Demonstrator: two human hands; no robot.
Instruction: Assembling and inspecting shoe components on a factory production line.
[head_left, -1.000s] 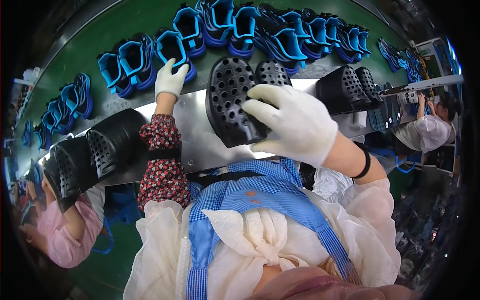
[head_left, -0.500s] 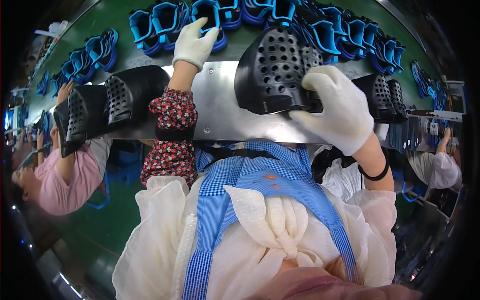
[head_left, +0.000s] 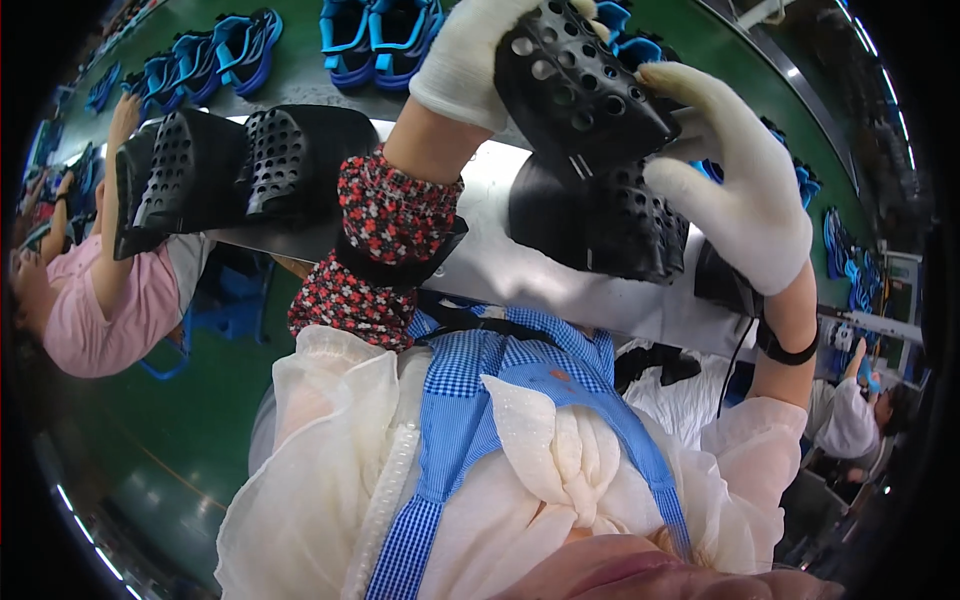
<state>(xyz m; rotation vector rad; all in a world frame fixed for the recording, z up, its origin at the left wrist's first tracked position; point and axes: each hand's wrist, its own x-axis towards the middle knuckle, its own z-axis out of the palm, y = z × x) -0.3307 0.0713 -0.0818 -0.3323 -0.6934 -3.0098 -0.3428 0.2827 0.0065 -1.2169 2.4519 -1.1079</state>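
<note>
Left grip (head_left: 465,62) grasps a perforated black cover (head_left: 580,95); right grip (head_left: 748,175) released, fingers spread. Advisable: steady two-handed, clear of the second cover (head_left: 560,220) at the worktop's (head_left: 482,235) near edge.

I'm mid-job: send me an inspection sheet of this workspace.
Surface: metal worktop, green surface beyond.
Job's things: one black perforated piece held up; similar black pieces at the left; blue-and-black shoes beyond.
Clutter: crumpled white material below the worktop's near edge.
Grips: left grip, gloved, on the held piece; right grip, gloved, open beside it, contact unclear.
Cables: thin black cord hanging near the right forearm.
Surroundings: person in pink at left; person in a pale top at right; blue stool.
</note>
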